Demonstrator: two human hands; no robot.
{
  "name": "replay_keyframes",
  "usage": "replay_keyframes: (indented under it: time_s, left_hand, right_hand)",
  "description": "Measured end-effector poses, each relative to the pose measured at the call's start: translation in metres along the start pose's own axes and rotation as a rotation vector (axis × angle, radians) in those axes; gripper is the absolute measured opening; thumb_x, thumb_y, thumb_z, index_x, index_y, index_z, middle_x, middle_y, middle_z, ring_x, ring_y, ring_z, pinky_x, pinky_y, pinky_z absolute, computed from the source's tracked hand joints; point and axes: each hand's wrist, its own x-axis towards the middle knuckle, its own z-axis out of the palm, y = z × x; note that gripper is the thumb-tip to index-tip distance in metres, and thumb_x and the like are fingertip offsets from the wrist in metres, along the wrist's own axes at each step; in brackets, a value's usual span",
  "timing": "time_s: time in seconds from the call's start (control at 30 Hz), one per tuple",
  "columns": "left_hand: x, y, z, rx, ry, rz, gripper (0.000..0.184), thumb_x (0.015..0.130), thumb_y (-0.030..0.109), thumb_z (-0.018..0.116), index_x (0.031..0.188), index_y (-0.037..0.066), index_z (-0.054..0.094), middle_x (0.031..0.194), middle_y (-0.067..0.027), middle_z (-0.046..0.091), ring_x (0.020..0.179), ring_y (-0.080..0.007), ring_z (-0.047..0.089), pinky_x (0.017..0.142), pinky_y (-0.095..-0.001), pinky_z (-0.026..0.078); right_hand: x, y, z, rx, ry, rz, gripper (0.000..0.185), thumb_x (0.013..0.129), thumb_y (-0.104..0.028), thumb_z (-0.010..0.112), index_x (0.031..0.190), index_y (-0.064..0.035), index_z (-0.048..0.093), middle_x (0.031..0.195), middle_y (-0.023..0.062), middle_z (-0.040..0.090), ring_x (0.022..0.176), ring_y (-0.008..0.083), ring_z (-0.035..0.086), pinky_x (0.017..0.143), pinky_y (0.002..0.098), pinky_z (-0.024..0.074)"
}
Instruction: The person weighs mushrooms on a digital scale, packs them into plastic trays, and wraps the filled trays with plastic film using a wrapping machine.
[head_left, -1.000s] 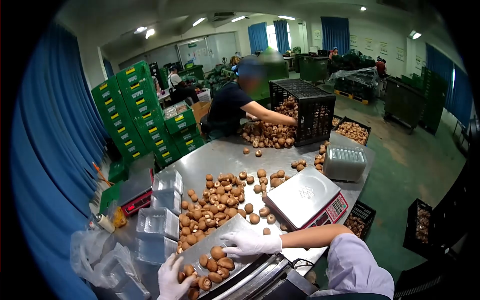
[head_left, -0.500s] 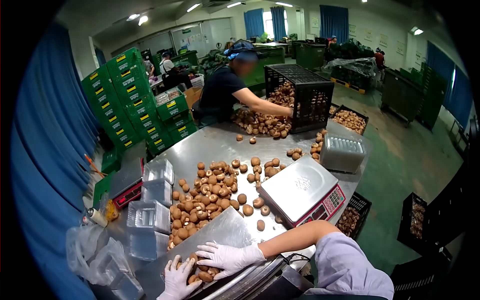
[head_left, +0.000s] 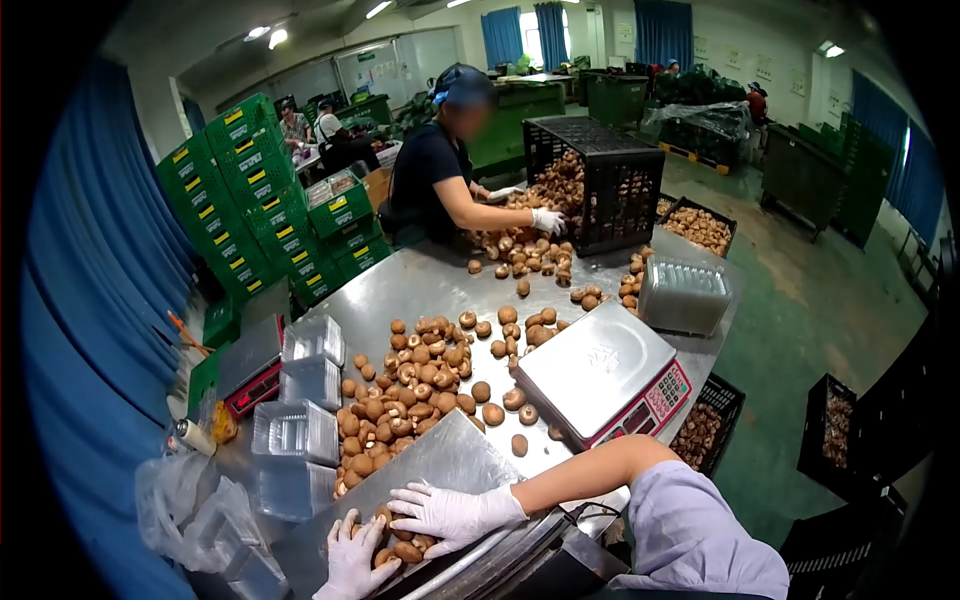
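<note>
Cupping mushrooms (head_left: 407, 551) near seven o'clock, left hand (head_left: 354, 563) and right hand (head_left: 447, 515) spread their fingers, seemingly gathering; lifting would likely call for a closer two-handed hold.

From my end I see a small cluster of rounded mushrooms with smooth brown caps (head_left: 406, 551), packed close and touching one another at the lower left of a flat grey sheet-metal tray (head_left: 447, 458). The caps I can make out mostly face upward. Several are partly covered, so I can't tell how many there are.
</note>
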Motion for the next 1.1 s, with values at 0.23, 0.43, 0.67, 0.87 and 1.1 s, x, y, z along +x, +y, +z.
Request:
replay_keyframes:
  time_s: [0.23, 0.43, 0.67, 0.87, 1.1]
  left_hand:
    - [0.000, 0.000, -0.001, 0.014, -0.008, 0.017, 0.077, 0.073, 0.051, 0.062, 0.132, 0.005, 0.045, 0.124, -0.0147, 0.053, 0.126, -0.0397, 0.034, 0.104, -0.0536, 0.023]
    - [0.002, 0.001, -0.002, -0.001, -0.008, 0.015, 0.078, 0.072, 0.052, 0.062, 0.132, 0.005, 0.045, 0.124, -0.0146, 0.053, 0.126, -0.0394, 0.034, 0.104, -0.0530, 0.022]
    - [0.000, -0.006, 0.002, -0.032, -0.066, -0.027, 0.080, 0.073, 0.054, 0.061, 0.137, 0.010, 0.041, 0.130, -0.0115, 0.050, 0.132, -0.0379, 0.028, 0.106, -0.0534, 0.018]
    - [0.001, -0.003, -0.007, -0.045, -0.011, 0.025, 0.075, 0.078, 0.054, 0.059, 0.137, 0.010, 0.041, 0.137, -0.0142, 0.043, 0.134, -0.0393, 0.026, 0.110, -0.0536, 0.016]
    - [-0.066, 0.015, -0.038, -0.034, 0.163, -0.085, 0.060, 0.075, 0.020, 0.070, 0.129, 0.006, 0.048, 0.128, -0.0149, 0.050, 0.118, -0.0318, 0.047, 0.101, -0.0425, 0.035]
  right_hand:
    - [-0.001, 0.003, 0.005, -0.027, -0.009, -0.008, 0.072, 0.078, -0.043, 0.063, 0.131, 0.0007, 0.040, 0.134, 0.0283, 0.035, 0.130, 0.0452, 0.027, 0.108, 0.0532, 0.0229]
    - [-0.001, 0.000, -0.001, -0.011, -0.017, -0.003, 0.068, 0.079, -0.043, 0.062, 0.128, 0.0005, 0.042, 0.134, 0.0285, 0.035, 0.129, 0.0458, 0.028, 0.107, 0.0529, 0.0226]
    - [0.001, -0.002, -0.006, -0.024, -0.105, 0.025, 0.070, 0.083, -0.048, 0.055, 0.132, -0.0002, 0.039, 0.138, 0.0288, 0.031, 0.131, 0.0467, 0.026, 0.107, 0.0560, 0.0227]
    - [0.005, -0.003, -0.028, -0.032, 0.060, -0.082, 0.065, 0.070, -0.043, 0.069, 0.119, -0.0036, 0.052, 0.127, 0.0239, 0.044, 0.118, 0.0420, 0.041, 0.097, 0.0524, 0.0340]
    - [-0.039, -0.011, -0.079, -0.199, 0.036, 0.094, 0.029, 0.079, -0.024, 0.066, 0.102, -0.0064, 0.059, 0.110, 0.0133, 0.061, 0.106, 0.0330, 0.056, 0.086, 0.0429, 0.0468]
